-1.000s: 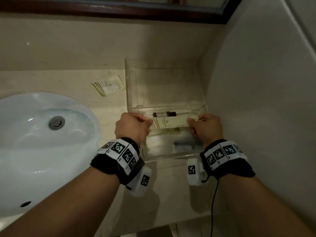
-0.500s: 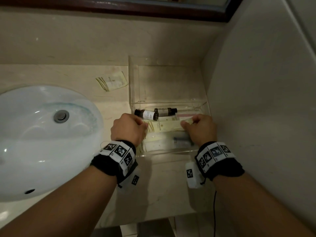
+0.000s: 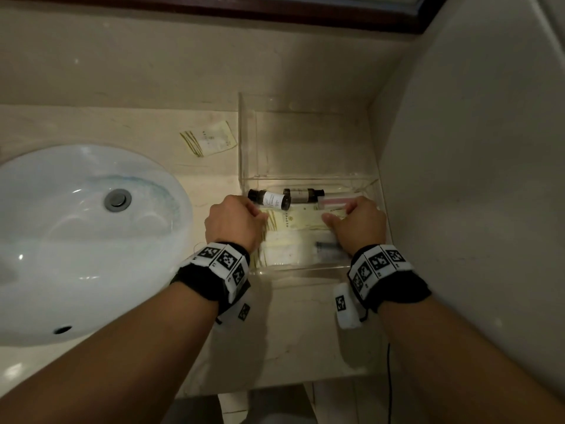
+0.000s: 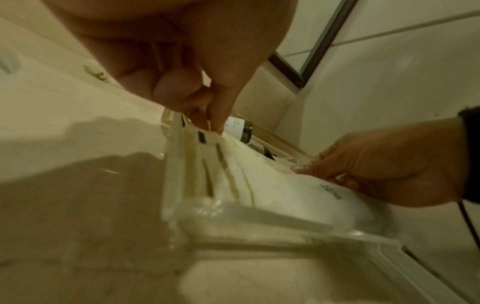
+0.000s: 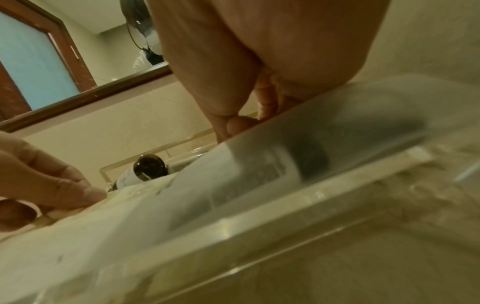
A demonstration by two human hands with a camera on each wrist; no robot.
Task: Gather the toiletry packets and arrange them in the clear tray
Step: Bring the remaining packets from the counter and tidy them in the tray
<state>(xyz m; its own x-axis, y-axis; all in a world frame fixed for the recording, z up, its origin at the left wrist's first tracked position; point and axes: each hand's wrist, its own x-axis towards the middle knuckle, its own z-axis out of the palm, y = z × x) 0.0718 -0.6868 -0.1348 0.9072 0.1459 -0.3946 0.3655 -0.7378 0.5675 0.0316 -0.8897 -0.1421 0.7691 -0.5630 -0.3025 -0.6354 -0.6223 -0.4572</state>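
In the counter's right corner stands the clear tray. My left hand and right hand each pinch one end of a cream toiletry packet and hold it low inside the tray, over other pale packets. The left wrist view shows my left fingertips pinching the packet at the tray's left wall. In the right wrist view my right fingers are behind the tray's front wall. Another packet lies on the counter left of the tray.
Two small dark bottles and a pinkish item lie in the tray behind the held packet. A white sink fills the left. A wall stands close on the right, with a mirror frame at the back.
Both hands have lowered the packet and drawn it nearer within the tray, and the two bottles behind it now show. The head view has shifted slightly.
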